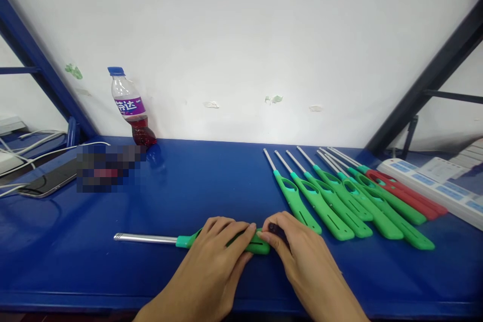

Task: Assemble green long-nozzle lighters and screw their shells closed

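Note:
A green gas lighter [260,247] lies on its side on the blue table, its silver tube pointing left. My left hand [221,249] is closed around the lighter's handle and presses it down. At the handle's right end, my right hand [298,246] is closed on a dark stick-like tool [278,232]; only its rounded dark end shows, so its kind is unclear. The right fingertips are at the lighter's butt end. Farther right lie several green lighters [320,206] in a fanned row, silver tubes toward the wall, with red lighters [407,193] at the far side.
A bottle [130,105] with dark red drink stands at the back left by the white wall. Near it lie a phone [51,178] with white cables and a blurred-out patch. A white power strip [433,183] sits at the right. Table surface [181,181] is blue.

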The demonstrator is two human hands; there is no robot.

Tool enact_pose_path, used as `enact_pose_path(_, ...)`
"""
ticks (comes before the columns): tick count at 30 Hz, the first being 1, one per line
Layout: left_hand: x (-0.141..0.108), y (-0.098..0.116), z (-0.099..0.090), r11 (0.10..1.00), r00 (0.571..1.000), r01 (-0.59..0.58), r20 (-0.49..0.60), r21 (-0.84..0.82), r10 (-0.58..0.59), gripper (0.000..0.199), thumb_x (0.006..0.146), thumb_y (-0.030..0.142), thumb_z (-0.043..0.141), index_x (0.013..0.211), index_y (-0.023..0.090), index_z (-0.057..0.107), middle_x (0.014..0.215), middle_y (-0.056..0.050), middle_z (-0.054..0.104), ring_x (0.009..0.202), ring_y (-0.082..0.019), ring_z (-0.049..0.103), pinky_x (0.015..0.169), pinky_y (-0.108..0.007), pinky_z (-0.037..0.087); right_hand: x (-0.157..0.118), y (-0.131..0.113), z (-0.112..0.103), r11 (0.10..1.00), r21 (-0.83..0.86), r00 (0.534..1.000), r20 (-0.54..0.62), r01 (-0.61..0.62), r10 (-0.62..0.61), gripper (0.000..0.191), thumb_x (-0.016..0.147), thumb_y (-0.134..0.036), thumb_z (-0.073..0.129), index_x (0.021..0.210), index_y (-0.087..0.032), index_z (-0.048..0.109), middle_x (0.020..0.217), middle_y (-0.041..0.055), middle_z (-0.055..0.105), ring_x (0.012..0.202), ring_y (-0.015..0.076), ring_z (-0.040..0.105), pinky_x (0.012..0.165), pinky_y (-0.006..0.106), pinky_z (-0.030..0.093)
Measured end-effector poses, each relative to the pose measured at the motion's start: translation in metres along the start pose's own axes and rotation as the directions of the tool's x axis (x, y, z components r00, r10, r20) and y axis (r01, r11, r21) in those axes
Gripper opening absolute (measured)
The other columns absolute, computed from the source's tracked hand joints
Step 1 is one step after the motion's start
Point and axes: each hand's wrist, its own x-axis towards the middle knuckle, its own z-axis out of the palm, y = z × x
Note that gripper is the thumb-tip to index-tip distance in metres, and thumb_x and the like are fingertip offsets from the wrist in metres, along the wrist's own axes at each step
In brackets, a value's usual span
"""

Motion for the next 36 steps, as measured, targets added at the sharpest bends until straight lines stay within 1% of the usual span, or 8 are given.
enact_pose_path(7, -0.001, 0.0, 0.001, 1.0, 1.0, -0.006, -0.008, 0.02, 0.006, 0.045, 0.101, 0.004, 0.058, 0.143, 0.02, 0.058, 0.128, -0.01, 0.073, 0.11, -0.029, 0.067, 0.094, -0.05, 0.059, -0.001, 0.001, 0.0, 1.0, 0.0, 1.0, -0.001, -0.004, 0.004, 0.015, 0.107, -0.024, 0.054, 0.094, -0.027, 0.06, 0.092, -0.0019, 0.071, 0.078, 0.0204, 0.072, 0.073, 0.032, 0.049)
enact_pose_path(11, -0.001, 0.0, 0.001, 1.0, 1.0, 0.0, -0.013, 0.018, 0.0, 0.043, 0.102, 0.004, 0.056, 0.142, 0.021, 0.059, 0.127, -0.009, 0.074, 0.111, -0.029, 0.067, 0.094, -0.049, 0.059, -0.001, 0.001, 0.0, 1.0, -0.021, 1.0, -0.013, 0.023, -0.023, 0.016, 0.109, -0.028, 0.051, 0.095, -0.028, 0.059, 0.092, -0.0015, 0.071, 0.078, 0.0206, 0.073, 0.07, 0.031, 0.048)
enact_pose_path(14, 0.0, 0.0, 0.001, 1.0, 1.0, 0.01, 0.004, 0.011, -0.01, 0.039, 0.102, 0.004, 0.055, 0.136, 0.02, 0.061, 0.126, -0.008, 0.074, 0.111, -0.028, 0.068, 0.095, -0.047, 0.058, -0.001, -0.001, 0.002, 0.993, -0.112, 0.995, -0.083, 0.046, -0.055, 0.021, 0.111, -0.04, 0.049, 0.096, -0.028, 0.057, 0.086, -0.002, 0.07, 0.068, 0.0208, 0.072, 0.061, 0.031, 0.045)
enact_pose_path(18, 0.0, 0.0, 0.001, 1.0, 1.0, 0.02, 0.009, 0.017, -0.02, 0.033, 0.101, 0.003, 0.053, 0.128, 0.019, 0.065, 0.124, -0.008, 0.074, 0.11, -0.027, 0.068, 0.097, -0.047, 0.058, -0.001, -0.005, 0.006, 0.936, -0.349, 0.988, -0.12, 0.048, -0.095, 0.037, 0.112, -0.049, 0.044, 0.082, -0.028, 0.05, 0.066, -0.0034, 0.066, 0.054, 0.0226, 0.069, 0.049, 0.032, 0.035)
enact_pose_path(21, -0.001, 0.0, 0.002, 1.0, 1.0, 0.013, 0.004, 0.018, -0.013, 0.037, 0.101, 0.003, 0.053, 0.132, 0.02, 0.063, 0.124, -0.008, 0.074, 0.11, -0.027, 0.068, 0.096, -0.047, 0.058, 0.0, -0.007, 0.006, 0.867, -0.493, 0.989, -0.072, 0.076, -0.128, 0.038, 0.113, -0.043, 0.042, 0.079, -0.028, 0.053, 0.061, -0.002, 0.067, 0.05, 0.0243, 0.07, 0.046, 0.033, 0.029)
enact_pose_path(27, 0.001, -0.001, 0.001, 1.0, 1.0, 0.014, 0.027, 0.001, -0.014, 0.041, 0.102, 0.003, 0.055, 0.139, 0.02, 0.06, 0.126, -0.009, 0.073, 0.11, -0.028, 0.067, 0.095, -0.049, 0.057, 0.006, -0.011, 0.004, 0.795, -0.577, 0.981, 0.065, 0.186, -0.183, 0.024, 0.106, -0.022, 0.053, 0.083, -0.026, 0.06, 0.063, -0.0007, 0.072, 0.044, 0.0235, 0.067, 0.043, 0.034, 0.022)
enact_pose_path(32, 0.002, -0.001, -0.001, 1.0, 0.999, 0.024, 0.042, -0.007, -0.023, 0.039, 0.103, 0.004, 0.056, 0.139, 0.018, 0.06, 0.126, -0.009, 0.073, 0.11, -0.029, 0.066, 0.094, -0.049, 0.056, 0.012, -0.012, 0.003, 0.714, -0.642, 0.96, 0.196, 0.281, -0.201, 0.02, 0.091, -0.004, 0.063, 0.085, -0.023, 0.064, 0.069, 0.0016, 0.074, 0.049, 0.0228, 0.071, 0.042, 0.035, 0.025)
enact_pose_path(36, 0.0, 0.0, -0.001, 0.999, 0.998, 0.034, 0.057, -0.004, -0.034, 0.036, 0.103, 0.006, 0.057, 0.137, 0.016, 0.06, 0.127, -0.009, 0.072, 0.109, -0.029, 0.066, 0.095, -0.049, 0.056, 0.013, -0.015, -0.001, 0.645, -0.674, 0.931, 0.306, 0.36, -0.2, 0.031, 0.078, 0.007, 0.063, 0.093, -0.02, 0.068, 0.081, 0.0066, 0.078, 0.053, 0.0224, 0.071, 0.043, 0.034, 0.032)
